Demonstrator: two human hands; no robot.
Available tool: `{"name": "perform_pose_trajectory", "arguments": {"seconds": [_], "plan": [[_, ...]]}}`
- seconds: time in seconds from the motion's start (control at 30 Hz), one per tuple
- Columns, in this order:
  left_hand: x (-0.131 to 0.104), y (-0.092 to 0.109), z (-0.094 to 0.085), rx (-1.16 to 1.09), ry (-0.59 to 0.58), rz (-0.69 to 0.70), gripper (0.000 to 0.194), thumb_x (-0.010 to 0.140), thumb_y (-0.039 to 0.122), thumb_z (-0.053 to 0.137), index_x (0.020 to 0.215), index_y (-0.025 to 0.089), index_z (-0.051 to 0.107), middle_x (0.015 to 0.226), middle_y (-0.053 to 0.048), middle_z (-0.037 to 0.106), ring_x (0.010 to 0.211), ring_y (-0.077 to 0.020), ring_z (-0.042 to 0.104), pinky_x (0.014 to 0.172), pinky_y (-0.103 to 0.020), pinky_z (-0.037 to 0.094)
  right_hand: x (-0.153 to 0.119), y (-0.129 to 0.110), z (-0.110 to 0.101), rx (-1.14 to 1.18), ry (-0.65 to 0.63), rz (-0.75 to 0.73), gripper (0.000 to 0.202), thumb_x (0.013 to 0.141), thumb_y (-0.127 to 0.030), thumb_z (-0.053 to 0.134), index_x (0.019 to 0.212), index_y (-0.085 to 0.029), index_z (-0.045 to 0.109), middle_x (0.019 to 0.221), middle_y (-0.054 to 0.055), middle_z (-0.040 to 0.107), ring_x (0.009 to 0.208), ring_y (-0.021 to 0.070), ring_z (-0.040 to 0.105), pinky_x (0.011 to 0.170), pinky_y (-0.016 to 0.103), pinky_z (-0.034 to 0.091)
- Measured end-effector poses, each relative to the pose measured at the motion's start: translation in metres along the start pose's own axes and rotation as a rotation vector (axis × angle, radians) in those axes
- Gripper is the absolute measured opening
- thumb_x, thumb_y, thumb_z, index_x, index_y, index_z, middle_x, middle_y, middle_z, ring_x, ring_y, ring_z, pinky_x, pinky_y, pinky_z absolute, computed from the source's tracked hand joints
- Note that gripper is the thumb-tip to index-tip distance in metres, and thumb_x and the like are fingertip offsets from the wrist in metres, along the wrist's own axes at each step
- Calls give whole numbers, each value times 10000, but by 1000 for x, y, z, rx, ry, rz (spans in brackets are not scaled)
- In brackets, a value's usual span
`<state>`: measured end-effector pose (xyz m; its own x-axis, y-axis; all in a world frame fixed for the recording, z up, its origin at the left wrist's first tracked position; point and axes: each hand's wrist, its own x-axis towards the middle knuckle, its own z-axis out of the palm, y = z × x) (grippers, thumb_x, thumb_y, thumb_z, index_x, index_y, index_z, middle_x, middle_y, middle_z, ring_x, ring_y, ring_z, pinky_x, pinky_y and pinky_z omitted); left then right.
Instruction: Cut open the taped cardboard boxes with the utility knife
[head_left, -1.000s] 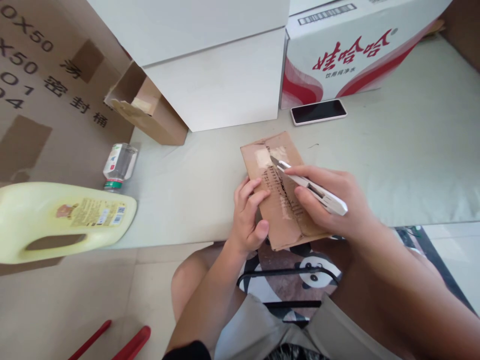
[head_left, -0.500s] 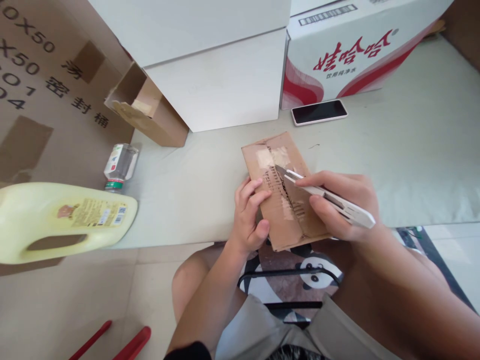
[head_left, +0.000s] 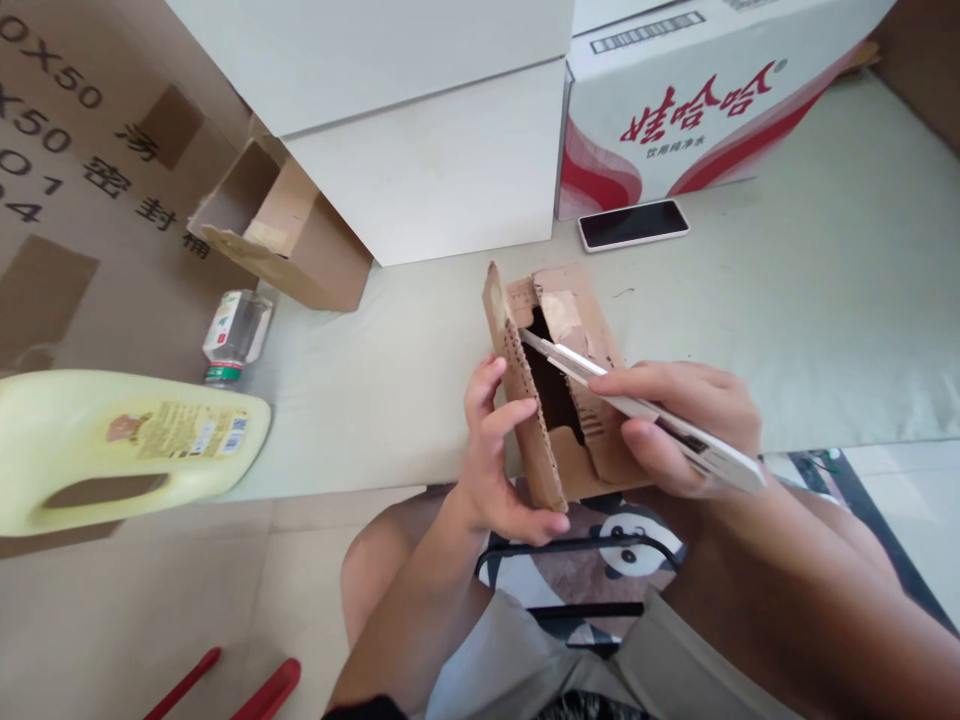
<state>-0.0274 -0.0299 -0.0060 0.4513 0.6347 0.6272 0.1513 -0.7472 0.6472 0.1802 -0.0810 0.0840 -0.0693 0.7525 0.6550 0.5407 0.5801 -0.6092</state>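
A small brown cardboard box (head_left: 581, 310) sits at the front edge of the pale padded surface, its top parted along the middle. The left flap (head_left: 534, 420) stands nearly upright with a ragged edge, and the dark inside shows through the gap. My left hand (head_left: 491, 465) grips the box from its left side, fingers against the raised flap and thumb at the near end. In my right hand (head_left: 694, 410) is a white utility knife (head_left: 574, 365), held over the right flap. Its blade tip reaches across the gap to the left flap; whether it touches is unclear.
At the back stand a white box (head_left: 442, 165) and a printed carton (head_left: 675, 130), with a phone (head_left: 634, 226) in front. To the left are an open cardboard box (head_left: 315, 250), a clear bottle (head_left: 238, 330) and a yellow jug (head_left: 247, 425). Red handles (head_left: 270, 690) show low left.
The box top has come open: the left flap has swung up and the inside shows. My left fingers have shifted with the flap, and the knife tip has moved slightly left.
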Motion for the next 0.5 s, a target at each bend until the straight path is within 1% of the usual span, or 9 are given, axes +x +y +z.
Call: {"name": "perform_pose_trajectory", "arguments": {"seconds": [0.03,0.1,0.17,0.23,0.3,0.37,0.43,0.5], "plan": [[1,1,-1,-36,-6,52,950,730,891,553,1508,402,310,1640,-99,223,1569,-383,267,1247,-648,315,1,0,0,11,-11,-6,191,907,-228,567,1044,-271,693,719,3,722,506,135,605,475,266,470],[4,3,-3,-74,-4,101,923,766,756,653,1534,366,321,1647,-121,231,1576,-388,256,1242,-642,331,0,0,0,20,-28,2,195,921,-247,562,1065,-277,690,748,12,729,527,145,623,489,276,485],[6,3,-5,-84,11,71,868,810,671,666,1544,344,339,1632,-133,285,1565,-381,291,1232,-624,357,-3,1,1,8,-12,22,196,931,-281,560,1077,-280,691,743,16,719,522,153,615,493,290,494],[7,2,-9,-106,57,24,767,857,608,654,1521,314,408,1576,-139,392,1525,-364,372,1230,-600,369,-10,4,3,-25,77,67,206,937,-330,572,1100,-282,689,733,18,699,537,165,613,514,308,511],[8,-3,-13,-131,163,-40,618,903,548,638,1448,283,517,1487,-130,510,1439,-326,490,1201,-541,419,-17,12,5,-73,204,172,244,940,-375,592,1152,-287,677,794,29,702,582,175,622,553,328,533],[9,-8,-19,-160,319,-142,465,930,499,630,1329,259,624,1377,-107,618,1322,-281,597,1138,-459,486,-22,26,7,-97,283,308,321,940,-402,612,1240,-292,634,929,47,715,616,173,625,577,340,544],[12,-15,-25,-207,490,-283,377,923,480,652,1200,229,694,1238,-84,704,1190,-248,674,1058,-391,533,-27,42,8,-106,284,408,415,938,-412,616,1331,-286,566,1049,64,711,645,171,632,596,346,551],[17,-20,-32,-267,669,-435,365,872,490,711,1080,191,724,1085,-68,747,1047,-224,715,963,-347,566,-32,57,9,-171,227,461,476,934,-412,610,1375,-255,523,1089,81,711,713,192,661,650,367,567]]}}
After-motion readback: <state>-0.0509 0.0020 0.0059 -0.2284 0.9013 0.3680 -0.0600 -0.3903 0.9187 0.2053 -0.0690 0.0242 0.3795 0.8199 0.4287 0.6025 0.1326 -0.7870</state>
